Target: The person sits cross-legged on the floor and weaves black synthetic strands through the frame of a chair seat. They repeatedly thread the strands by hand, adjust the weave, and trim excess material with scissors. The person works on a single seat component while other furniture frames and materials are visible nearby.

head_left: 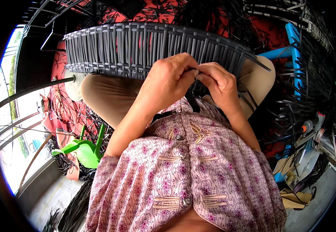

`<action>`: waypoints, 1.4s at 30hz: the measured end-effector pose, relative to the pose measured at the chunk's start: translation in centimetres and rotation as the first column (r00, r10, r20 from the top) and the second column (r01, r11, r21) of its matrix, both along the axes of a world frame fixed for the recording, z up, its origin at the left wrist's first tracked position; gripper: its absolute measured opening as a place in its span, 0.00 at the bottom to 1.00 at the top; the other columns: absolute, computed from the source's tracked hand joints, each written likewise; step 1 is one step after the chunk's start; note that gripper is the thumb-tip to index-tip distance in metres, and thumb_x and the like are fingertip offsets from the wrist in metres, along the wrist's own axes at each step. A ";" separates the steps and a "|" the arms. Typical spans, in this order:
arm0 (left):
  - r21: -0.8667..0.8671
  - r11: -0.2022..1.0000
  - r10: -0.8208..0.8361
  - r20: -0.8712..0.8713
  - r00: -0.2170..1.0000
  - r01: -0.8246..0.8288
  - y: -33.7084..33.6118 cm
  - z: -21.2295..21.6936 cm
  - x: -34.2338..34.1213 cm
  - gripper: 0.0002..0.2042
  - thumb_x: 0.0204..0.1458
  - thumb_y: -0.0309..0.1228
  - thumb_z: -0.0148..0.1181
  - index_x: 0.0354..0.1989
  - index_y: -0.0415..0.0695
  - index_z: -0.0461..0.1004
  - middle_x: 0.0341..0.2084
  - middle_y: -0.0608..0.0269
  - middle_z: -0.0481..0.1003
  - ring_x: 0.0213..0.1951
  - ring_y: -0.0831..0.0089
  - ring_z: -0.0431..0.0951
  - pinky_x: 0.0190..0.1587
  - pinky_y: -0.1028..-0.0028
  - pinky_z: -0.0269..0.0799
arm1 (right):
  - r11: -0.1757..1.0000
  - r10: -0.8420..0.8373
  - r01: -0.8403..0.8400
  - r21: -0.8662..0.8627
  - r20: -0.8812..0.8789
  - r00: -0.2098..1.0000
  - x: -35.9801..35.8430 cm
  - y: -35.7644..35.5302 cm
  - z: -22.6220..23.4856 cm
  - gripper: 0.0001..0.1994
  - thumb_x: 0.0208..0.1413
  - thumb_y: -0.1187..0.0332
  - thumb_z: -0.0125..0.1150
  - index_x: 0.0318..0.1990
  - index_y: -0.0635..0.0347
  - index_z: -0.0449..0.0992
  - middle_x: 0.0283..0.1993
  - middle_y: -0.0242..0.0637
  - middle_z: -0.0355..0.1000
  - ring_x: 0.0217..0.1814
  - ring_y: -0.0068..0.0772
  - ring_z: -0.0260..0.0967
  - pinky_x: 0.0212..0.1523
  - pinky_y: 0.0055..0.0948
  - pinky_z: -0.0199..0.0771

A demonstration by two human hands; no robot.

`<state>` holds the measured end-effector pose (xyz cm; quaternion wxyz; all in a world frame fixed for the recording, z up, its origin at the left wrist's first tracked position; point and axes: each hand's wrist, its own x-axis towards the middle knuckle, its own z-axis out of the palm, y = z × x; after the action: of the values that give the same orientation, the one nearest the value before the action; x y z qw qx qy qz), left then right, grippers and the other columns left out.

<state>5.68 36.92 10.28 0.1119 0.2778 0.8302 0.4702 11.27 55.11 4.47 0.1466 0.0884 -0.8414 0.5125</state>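
- Dark grey woven panel of flat plastic strips on a curved frame (144,48): resting across the lap, on tan-trousered knees; weave closed and even along most of its length.
- Right end of the panel: loose strip ends (258,63) jutting out unwoven; judged mostly complete, with the finishing of that end left to do.
- Left hand (170,79): at the panel's near edge, fingers clenched in a pinch on a thin dark plastic strip (194,71).
- Right hand (220,83): touching the left, fingertips pinching the same strip right beside it.
- Beyond and to the right of the panel: heaps of loose black strips (303,89) on a red floor; blue plastic frame (293,46) standing among them.
- Below left of the panel: bright green plastic stool (85,149).
- Far lower right of the panel: tools and a metal cylinder (328,145), details unclear.
- Packages, labels, signs: flattened brown cardboard (297,197) at lower right; no label or sign legible anywhere.
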 end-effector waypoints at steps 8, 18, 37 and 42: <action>-0.208 0.942 0.223 -0.202 0.954 -0.264 2.0 -7.6 -2.0 0.12 0.52 0.34 0.67 0.36 0.38 0.77 0.31 0.46 0.80 0.33 0.48 0.81 0.37 0.60 0.77 | 0.919 -0.141 0.237 -0.314 0.300 0.943 -0.6 -0.4 -1.7 0.09 0.61 0.71 0.66 0.43 0.70 0.80 0.32 0.35 0.77 0.29 0.21 0.74 0.32 0.22 0.75; -0.088 0.952 0.284 -0.095 0.954 -0.292 2.4 -8.8 -2.1 0.11 0.52 0.29 0.64 0.40 0.35 0.76 0.31 0.47 0.81 0.34 0.53 0.83 0.37 0.62 0.78 | 0.889 -0.251 0.386 -0.246 0.443 0.860 -1.4 -1.5 -2.7 0.11 0.58 0.72 0.68 0.45 0.69 0.81 0.31 0.37 0.80 0.27 0.20 0.75 0.29 0.21 0.76; -0.163 0.981 0.085 -0.101 0.991 -0.101 -0.2 -7.7 -2.9 0.09 0.56 0.31 0.59 0.35 0.37 0.77 0.33 0.46 0.80 0.38 0.47 0.80 0.41 0.56 0.75 | 0.950 -0.214 0.167 0.265 0.159 0.964 -2.2 -1.8 -2.2 0.07 0.53 0.69 0.67 0.38 0.59 0.83 0.34 0.43 0.76 0.36 0.49 0.76 0.38 0.40 0.75; -0.090 0.988 0.114 -0.140 0.983 -0.128 -2.8 -5.0 -1.8 0.05 0.55 0.25 0.59 0.35 0.36 0.76 0.29 0.50 0.77 0.33 0.51 0.80 0.36 0.63 0.73 | 0.927 -0.190 0.215 0.308 -0.108 0.976 -1.7 -3.0 -0.6 0.12 0.52 0.70 0.69 0.44 0.58 0.81 0.43 0.37 0.77 0.42 0.45 0.76 0.42 0.38 0.76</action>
<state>3.86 34.15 5.32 0.0404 0.2521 0.8735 0.4146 9.62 52.07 3.90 0.2146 0.0429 -0.9113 0.3488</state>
